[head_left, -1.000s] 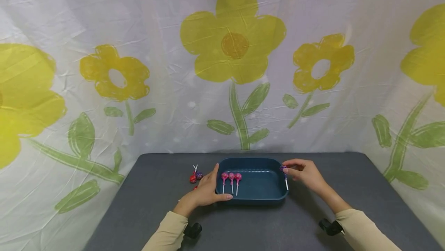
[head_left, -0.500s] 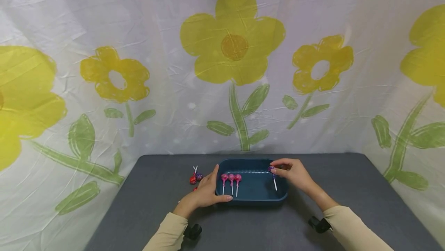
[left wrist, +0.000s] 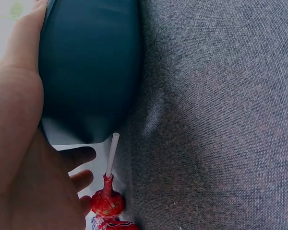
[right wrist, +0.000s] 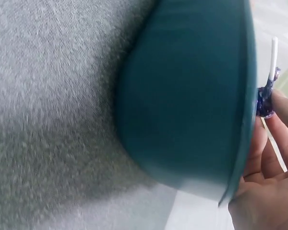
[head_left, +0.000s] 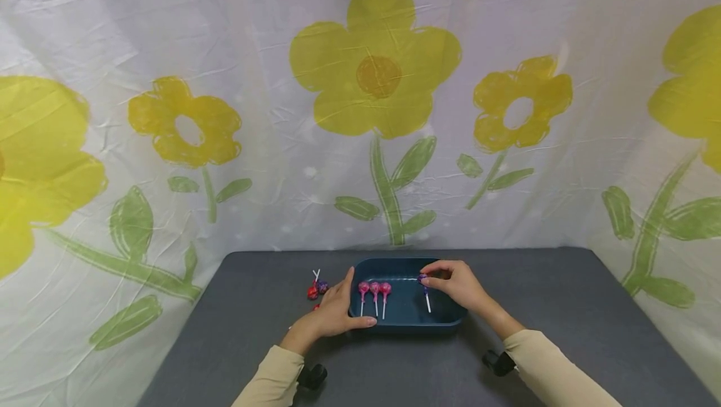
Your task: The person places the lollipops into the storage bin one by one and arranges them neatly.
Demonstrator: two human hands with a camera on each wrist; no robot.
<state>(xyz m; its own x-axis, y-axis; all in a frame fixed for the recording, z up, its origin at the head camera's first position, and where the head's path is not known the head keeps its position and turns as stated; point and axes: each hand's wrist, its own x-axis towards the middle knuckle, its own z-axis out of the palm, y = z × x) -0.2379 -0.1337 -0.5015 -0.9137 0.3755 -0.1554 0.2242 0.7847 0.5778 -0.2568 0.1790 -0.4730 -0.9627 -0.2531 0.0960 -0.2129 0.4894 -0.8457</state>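
A dark teal tray point(head_left: 408, 327) sits on the table. My left hand point(head_left: 331, 308) holds its left end, thumb along the front rim and fingers at the side. Three pink-wrapped lollipops point(head_left: 375, 288) lie side by side in the tray's left part, sticks toward me. Over the tray's right part, my right hand point(head_left: 457, 284) pinches a purple-wrapped lollipop point(head_left: 422, 278) by its head between thumb and fingers, its white stick pointing toward me. In the right wrist view, that purple lollipop point(right wrist: 265, 101) shows beyond the tray rim.
Left of the tray, partly behind my left hand, lie red lollipops point(head_left: 312, 292) and a purple one point(head_left: 323, 285). A red lollipop point(left wrist: 107, 203) shows beside my fingers in the left wrist view. A flower-printed cloth point(head_left: 270, 206) hangs behind the grey table point(head_left: 394, 369).
My right hand has carried the purple lollipop leftward, from the tray's right rim to above its inside right of the middle. The left hand and the pink lollipops stay put.
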